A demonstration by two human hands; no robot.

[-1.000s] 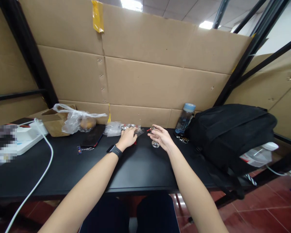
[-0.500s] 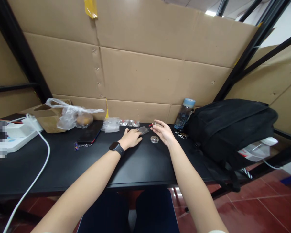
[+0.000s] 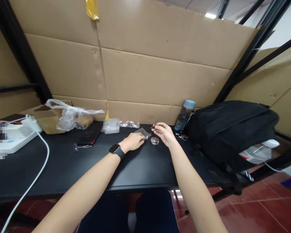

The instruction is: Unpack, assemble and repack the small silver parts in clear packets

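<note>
My left hand (image 3: 135, 141), with a black watch on the wrist, has its fingers drawn together at the near edge of a small clear plastic bag (image 3: 142, 131) on the black table. A bit of red shows beside its thumb. Raised a little above the table, my right hand (image 3: 165, 133) pinches a small object with a red part (image 3: 152, 127); its kind is too small to make out. Between the hands lies a round, clear, shiny disc-like piece (image 3: 154, 140), touched by neither.
Behind stand clear plastic packets (image 3: 111, 125) and small silvery packs (image 3: 129, 124). To the left are a black phone-like slab (image 3: 89, 133), a tied plastic bag (image 3: 71, 118) and a white cable (image 3: 45, 161). A water bottle (image 3: 183, 116) and black backpack (image 3: 232, 129) stand right.
My left hand has slid slightly right and nearer, its spread fingers closing at the bag's edge. The bag has shifted and turned a little. My right hand stays nearly in place.
</note>
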